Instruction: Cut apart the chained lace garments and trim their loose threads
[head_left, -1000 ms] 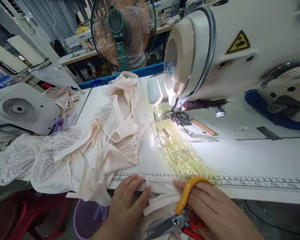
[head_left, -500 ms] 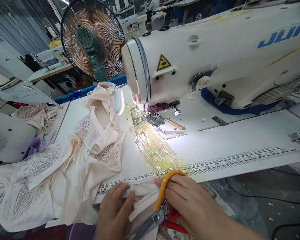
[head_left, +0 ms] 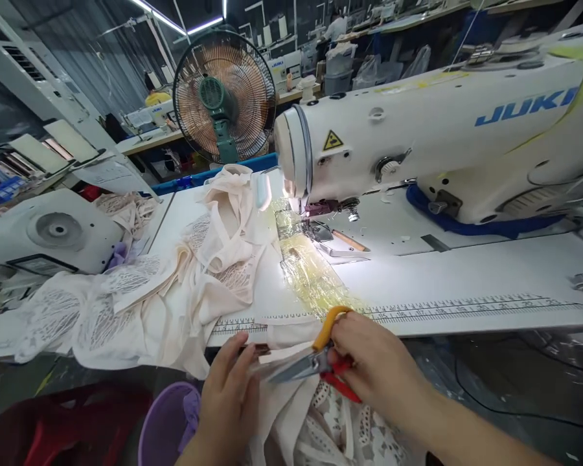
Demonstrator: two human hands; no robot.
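My right hand (head_left: 374, 362) is wrapped round a pair of scissors (head_left: 301, 367) with one yellow-orange and one red handle. Their blades point left towards my left hand and lie over a cream fabric strip (head_left: 291, 351). My left hand (head_left: 228, 395) is at the strip's left end, its fingers bent and closed at the fabric; the exact grip is partly blurred. Below the blades, the cream lace garment (head_left: 340, 427) hangs in front of the table edge. Part of its band lies on the table's printed ruler (head_left: 238, 327).
A JUKI sewing machine (head_left: 418, 129) stands over the white table (head_left: 466, 272). Cream lace garments (head_left: 175, 304) are heaped at left. A wooden-handled tool (head_left: 350, 241) lies near the needle. A fan (head_left: 226, 97) stands behind; a purple bin (head_left: 160, 421) and red stool (head_left: 78, 427) are below.
The scissors have moved up, and their blades now lie across the fabric strip near my left fingers. More of the hanging lace shows. The camera view has shifted left and upward.
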